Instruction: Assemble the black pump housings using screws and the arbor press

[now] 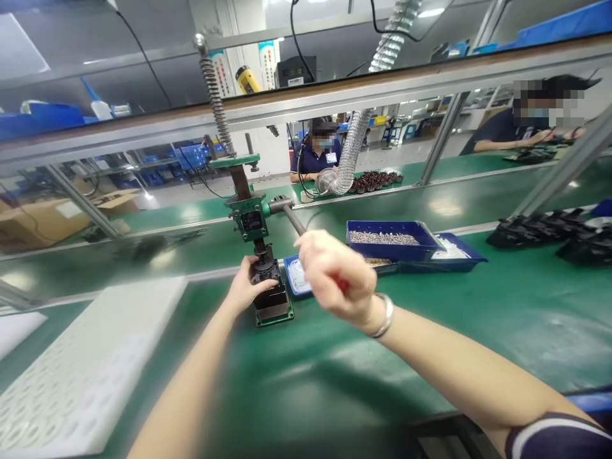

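A green hand-operated arbor press [249,217] stands on the green bench in front of me. My right hand [335,274] is closed around its lever [294,220], and a bit of red shows inside the fist. My left hand [246,287] is at the foot of the press, thumb across the front and fingers behind, gripping a black fixture [268,280] under the ram. Whether a small workpiece sits in that fixture cannot be made out. Just right of the base is a small blue tray [297,277] with white pieces, partly behind my right hand.
A blue bin of small metal parts [387,237] rests beside a blue bin of white pieces [452,247]. To the left lies a white board with round hollows [86,363]. Black parts [530,233] lie at right. Co-workers [318,150] sit across the bench, beyond a flexible duct [351,153].
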Demonstrator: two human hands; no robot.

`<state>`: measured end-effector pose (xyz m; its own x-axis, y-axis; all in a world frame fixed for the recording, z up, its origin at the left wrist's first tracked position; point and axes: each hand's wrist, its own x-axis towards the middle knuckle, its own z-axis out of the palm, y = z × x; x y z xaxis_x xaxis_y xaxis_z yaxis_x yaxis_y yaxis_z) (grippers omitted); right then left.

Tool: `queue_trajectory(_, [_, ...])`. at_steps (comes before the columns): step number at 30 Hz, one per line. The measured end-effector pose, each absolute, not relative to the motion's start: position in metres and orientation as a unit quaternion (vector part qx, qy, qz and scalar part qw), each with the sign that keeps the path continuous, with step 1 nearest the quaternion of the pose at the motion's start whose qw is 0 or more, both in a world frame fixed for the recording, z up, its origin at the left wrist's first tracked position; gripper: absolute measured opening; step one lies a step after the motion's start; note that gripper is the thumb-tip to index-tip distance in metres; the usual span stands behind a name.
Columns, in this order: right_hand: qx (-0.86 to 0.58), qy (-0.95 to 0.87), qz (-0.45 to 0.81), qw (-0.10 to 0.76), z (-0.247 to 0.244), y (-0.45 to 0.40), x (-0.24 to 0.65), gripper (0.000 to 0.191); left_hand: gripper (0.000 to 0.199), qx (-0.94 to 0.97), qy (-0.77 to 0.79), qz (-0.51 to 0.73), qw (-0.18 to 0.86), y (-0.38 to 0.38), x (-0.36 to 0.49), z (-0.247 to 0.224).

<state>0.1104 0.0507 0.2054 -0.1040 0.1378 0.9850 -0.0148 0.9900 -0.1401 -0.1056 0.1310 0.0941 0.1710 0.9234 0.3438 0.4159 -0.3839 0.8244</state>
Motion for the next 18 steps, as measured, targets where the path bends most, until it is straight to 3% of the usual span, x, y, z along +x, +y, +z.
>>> queue_trajectory(5, [-0.036,-0.738,0.008,0.673,0.221,0.054,0.112,0.017,0.060,0.713,0.467,0.438,0.287,0.135,-0.104,0.102])
queue_trajectory(10, [-0.103,-0.731,-0.090,0.668,0.288,0.076,0.111,0.018,0.059,0.706,0.480,0.445,0.270,0.098,-0.103,0.100])
queue_trajectory(13, [-0.138,-0.749,-0.325,0.560,0.320,0.123,0.104,0.027,0.057,0.697,0.484,0.450,0.279,0.052,-0.093,0.070])
queue_trajectory(15, [-0.144,-0.750,-0.489,0.421,0.329,0.160,0.100,0.057,0.056,0.692,0.482,0.422,0.334,0.024,-0.077,0.042])
queue_trajectory(17, [-0.153,-0.747,-0.533,0.367,0.325,0.187,0.101,0.074,0.055,0.672,0.492,0.382,0.401,0.006,-0.058,0.017])
queue_trajectory(18, [-0.166,-0.756,-0.494,0.397,0.319,0.194,0.104,0.071,0.056,0.663,0.498,0.367,0.423,0.002,-0.048,0.008])
